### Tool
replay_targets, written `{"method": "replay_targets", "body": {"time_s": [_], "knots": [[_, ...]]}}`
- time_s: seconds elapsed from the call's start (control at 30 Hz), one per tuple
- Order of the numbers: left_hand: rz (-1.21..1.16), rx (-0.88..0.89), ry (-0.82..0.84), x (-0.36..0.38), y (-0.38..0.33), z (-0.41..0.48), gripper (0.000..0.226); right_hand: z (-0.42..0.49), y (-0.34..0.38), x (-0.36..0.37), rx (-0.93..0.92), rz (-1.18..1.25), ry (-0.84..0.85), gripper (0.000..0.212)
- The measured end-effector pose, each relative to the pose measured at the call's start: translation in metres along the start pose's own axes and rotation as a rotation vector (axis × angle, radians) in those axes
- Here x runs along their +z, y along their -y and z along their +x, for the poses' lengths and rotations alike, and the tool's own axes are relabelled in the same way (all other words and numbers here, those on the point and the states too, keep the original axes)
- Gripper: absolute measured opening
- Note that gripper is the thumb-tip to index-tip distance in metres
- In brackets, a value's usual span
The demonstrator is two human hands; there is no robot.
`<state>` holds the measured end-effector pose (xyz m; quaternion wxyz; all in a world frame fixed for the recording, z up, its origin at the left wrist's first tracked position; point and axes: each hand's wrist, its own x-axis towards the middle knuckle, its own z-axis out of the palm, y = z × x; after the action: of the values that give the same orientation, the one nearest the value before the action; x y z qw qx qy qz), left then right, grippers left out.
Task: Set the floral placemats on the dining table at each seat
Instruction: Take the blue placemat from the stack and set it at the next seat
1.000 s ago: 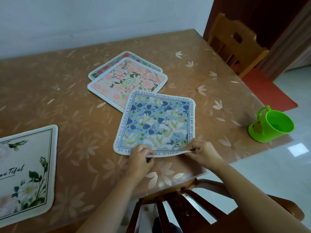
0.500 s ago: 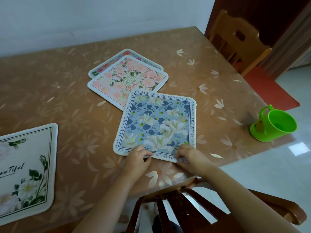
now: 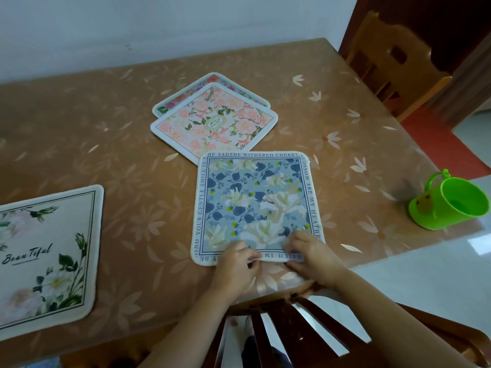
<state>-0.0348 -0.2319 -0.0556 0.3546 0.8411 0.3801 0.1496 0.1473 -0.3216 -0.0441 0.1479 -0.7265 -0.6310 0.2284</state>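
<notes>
Both hands are closed on the near edge of the blue floral placemat [image 3: 256, 208]: the left hand [image 3: 236, 264] pinches the border between thumb and fingers, and the right hand [image 3: 314, 254] presses on it with fingers curled around the near right corner. This placemat lies flat on the worktop [image 3: 106, 144], in front of the near chair [image 3: 292, 328]. Farther, a pink floral placemat [image 3: 215, 123] overlaps another placemat [image 3: 186, 92]. At left lies a white placemat [image 3: 45, 251]. A green cup [image 3: 449, 205] stands at right.
</notes>
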Motion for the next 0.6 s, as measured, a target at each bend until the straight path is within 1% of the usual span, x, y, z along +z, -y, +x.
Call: {"method": "replay_targets", "body": {"time_s": [0.13,0.23,0.3,0.4,0.5,0.6], "knots": [[0.026,0.018,-0.008,0.013,-0.012,0.008,0.011,-0.004,-0.007,-0.009,0.005,-0.021,-0.098,0.012],[0.046,0.052,0.017,0.018,-0.016,0.012,0.008,-0.004,-0.013,-0.014,0.05,-0.017,-0.164,0.009],[0.081,0.066,0.01,0.017,-0.012,0.01,0.011,-0.005,-0.017,-0.015,0.067,-0.005,-0.172,0.009],[0.145,0.059,-0.04,0.007,0.002,0.002,0.02,-0.007,-0.018,-0.015,0.063,-0.001,-0.137,0.013],[0.171,0.027,-0.08,-0.008,0.018,-0.008,0.022,-0.005,-0.017,-0.013,0.081,0.001,-0.141,0.016],[0.174,-0.005,-0.072,-0.016,0.026,-0.015,0.02,-0.004,-0.017,-0.011,0.096,0.005,-0.141,0.018]]}}
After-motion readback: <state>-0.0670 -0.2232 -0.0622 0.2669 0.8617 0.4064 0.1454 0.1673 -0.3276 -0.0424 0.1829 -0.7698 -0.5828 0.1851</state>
